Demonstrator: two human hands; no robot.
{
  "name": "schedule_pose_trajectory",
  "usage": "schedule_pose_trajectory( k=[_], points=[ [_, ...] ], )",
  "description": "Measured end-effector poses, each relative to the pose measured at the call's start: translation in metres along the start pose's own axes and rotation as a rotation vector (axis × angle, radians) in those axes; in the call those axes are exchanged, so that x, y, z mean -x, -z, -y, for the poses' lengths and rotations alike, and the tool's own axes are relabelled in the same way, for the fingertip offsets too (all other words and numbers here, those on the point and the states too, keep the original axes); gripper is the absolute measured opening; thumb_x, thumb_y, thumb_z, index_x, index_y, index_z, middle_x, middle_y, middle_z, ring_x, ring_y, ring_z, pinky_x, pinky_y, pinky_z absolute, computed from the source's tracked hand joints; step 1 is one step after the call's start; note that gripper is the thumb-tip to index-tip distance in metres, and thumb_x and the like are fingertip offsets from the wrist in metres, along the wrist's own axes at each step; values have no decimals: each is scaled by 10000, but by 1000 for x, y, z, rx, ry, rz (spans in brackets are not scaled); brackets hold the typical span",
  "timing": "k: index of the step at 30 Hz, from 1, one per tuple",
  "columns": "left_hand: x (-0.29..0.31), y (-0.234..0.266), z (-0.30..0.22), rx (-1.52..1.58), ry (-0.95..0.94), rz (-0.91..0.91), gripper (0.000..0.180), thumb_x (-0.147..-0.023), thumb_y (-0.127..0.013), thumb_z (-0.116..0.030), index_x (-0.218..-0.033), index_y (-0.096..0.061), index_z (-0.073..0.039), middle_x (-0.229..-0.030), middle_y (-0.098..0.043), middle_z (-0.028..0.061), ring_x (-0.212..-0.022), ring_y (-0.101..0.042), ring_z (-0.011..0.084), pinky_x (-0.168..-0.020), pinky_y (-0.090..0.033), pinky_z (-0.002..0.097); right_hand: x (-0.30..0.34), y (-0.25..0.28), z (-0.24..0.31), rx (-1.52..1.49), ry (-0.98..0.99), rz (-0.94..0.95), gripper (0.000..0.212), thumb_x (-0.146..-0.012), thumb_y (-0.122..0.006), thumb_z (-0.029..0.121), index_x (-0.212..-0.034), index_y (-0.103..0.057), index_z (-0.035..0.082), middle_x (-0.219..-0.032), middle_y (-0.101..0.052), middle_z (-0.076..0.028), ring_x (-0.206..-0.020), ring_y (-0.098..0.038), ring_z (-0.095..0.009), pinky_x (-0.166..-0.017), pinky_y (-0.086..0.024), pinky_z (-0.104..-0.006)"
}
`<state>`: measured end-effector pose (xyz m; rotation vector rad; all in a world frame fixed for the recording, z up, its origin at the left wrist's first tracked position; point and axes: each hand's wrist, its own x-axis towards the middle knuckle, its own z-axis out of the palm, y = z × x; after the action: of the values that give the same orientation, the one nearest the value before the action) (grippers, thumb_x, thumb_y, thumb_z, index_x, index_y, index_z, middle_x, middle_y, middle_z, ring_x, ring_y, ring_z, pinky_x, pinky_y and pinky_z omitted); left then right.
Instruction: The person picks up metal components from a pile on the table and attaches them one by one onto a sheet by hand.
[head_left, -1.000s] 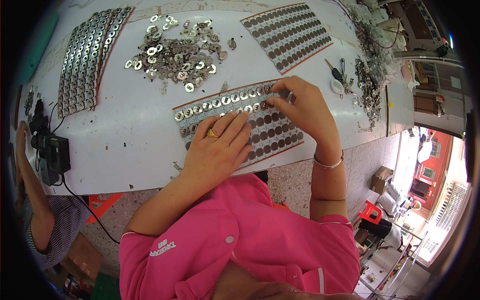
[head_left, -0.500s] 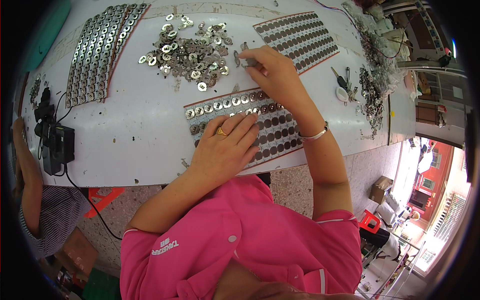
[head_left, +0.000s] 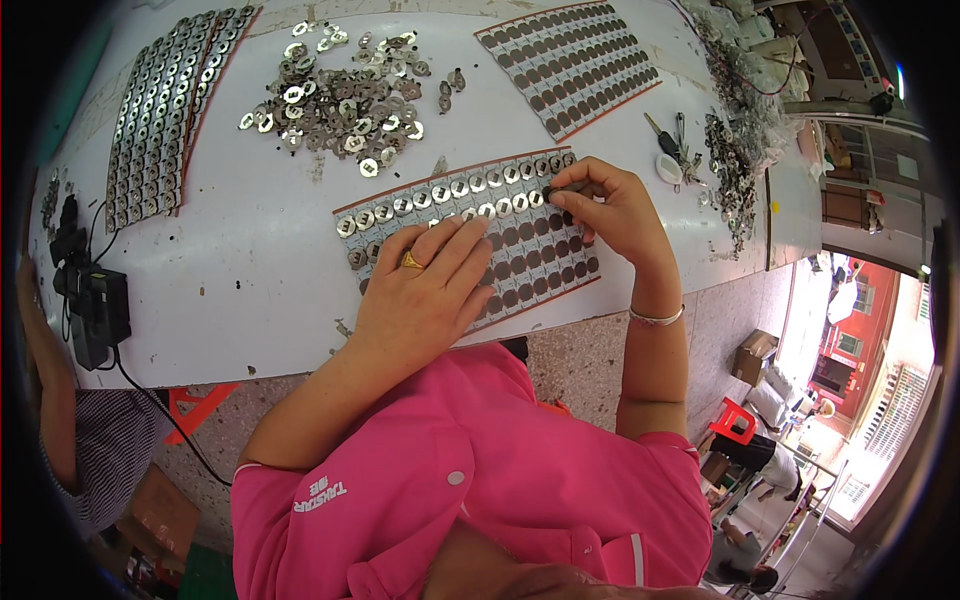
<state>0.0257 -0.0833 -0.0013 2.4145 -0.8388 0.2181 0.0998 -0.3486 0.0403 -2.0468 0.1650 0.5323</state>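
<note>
A panel of small round circuit boards lies on the table in front of me. Shiny metal pieces with cut-out centres sit along its two far rows, while the nearer rows show bare dark discs. My left hand rests flat on the panel's left part, fingers stretched out, hiding some discs beneath. At the right end of the second row, my right hand pinches a small round metal piece between thumb and forefinger, right over the panel. Beyond the panel spreads a loose pile of such metal pieces.
Filled panels lie at the far left, and another dark-disc panel at the far right. Keys and plastic-wrapped scraps are on the right. A black power adapter with cables stands left, near another person's arm.
My right hand has come back from beside the pile to the panel's right end, with a metal piece at its fingertips. My left hand stays flat on the panel. The whole view has shifted slightly.
</note>
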Motion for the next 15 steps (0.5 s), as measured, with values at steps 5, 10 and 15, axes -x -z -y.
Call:
schedule_pose_trajectory(
  k=[5,10,15],
  points=[
    [0,0,-2,-9,16,3,405,-859,-752,-280,-1206,-671,-88,-1423,-588,30,-1295,-531,217,-1082,-388,426,2,-8,2,81,33,-37,153,-904,-755,46,-1049,-711,22,-755,-639,31,-609,-529,-14,-489,-437,-183],
    [-1,-1,-3,-16,19,-1,395,-853,-756,-278,-1191,-676,-90,-1418,-593,27,-1285,-542,214,-1077,-390,424,2,-12,-9,95,197,-168,153,-881,-781,47,-1018,-716,28,-756,-642,43,-641,-520,-1,-514,-417,-182],
    [-2,-3,-5,-34,18,-18,390,-852,-756,-279,-1185,-677,-92,-1405,-599,23,-1272,-548,211,-1076,-392,422,6,-12,-13,99,159,-131,158,-873,-788,50,-1004,-703,24,-763,-648,44,-651,-518,-4,-567,-422,-184]
  ],
)
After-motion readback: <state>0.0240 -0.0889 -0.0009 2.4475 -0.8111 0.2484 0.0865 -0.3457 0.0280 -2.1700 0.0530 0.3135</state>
